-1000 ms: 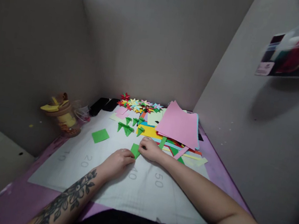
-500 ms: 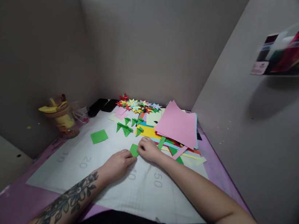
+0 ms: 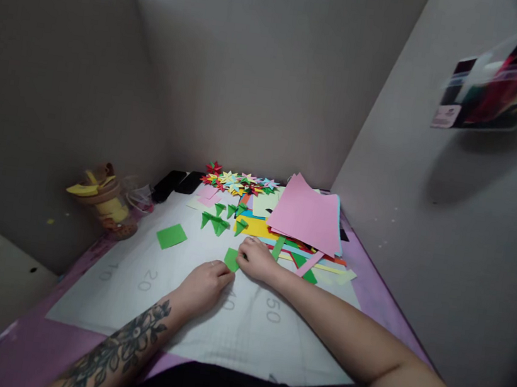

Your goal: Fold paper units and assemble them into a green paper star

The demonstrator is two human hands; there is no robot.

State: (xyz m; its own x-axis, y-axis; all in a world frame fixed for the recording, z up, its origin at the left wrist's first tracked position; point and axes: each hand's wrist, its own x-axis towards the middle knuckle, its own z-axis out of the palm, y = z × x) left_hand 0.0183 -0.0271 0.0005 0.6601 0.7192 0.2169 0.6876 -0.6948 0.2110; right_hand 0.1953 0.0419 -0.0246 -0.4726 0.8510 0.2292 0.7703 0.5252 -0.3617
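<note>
A small green paper piece (image 3: 231, 258) is between my two hands, just above or on the white sheet. My left hand (image 3: 207, 282) pinches its lower edge, with fingers pressed together. At its right side, my right hand (image 3: 255, 259) grips it with curled fingers, which hide part of the paper. Further left lies a flat green paper square (image 3: 171, 236). Beyond my hands sit several folded green paper pieces (image 3: 219, 225).
Colourful paper stars (image 3: 236, 181) are heaped at the back. A stack of pink paper (image 3: 307, 216) covers coloured strips at right. Two black phone-like objects (image 3: 168, 185) and a pot with yellow items (image 3: 108, 199) stand left. A clear holder (image 3: 488, 90) hangs on the right wall.
Both hands stay at the green paper piece, with hardly any movement. The view has shifted very slightly.
</note>
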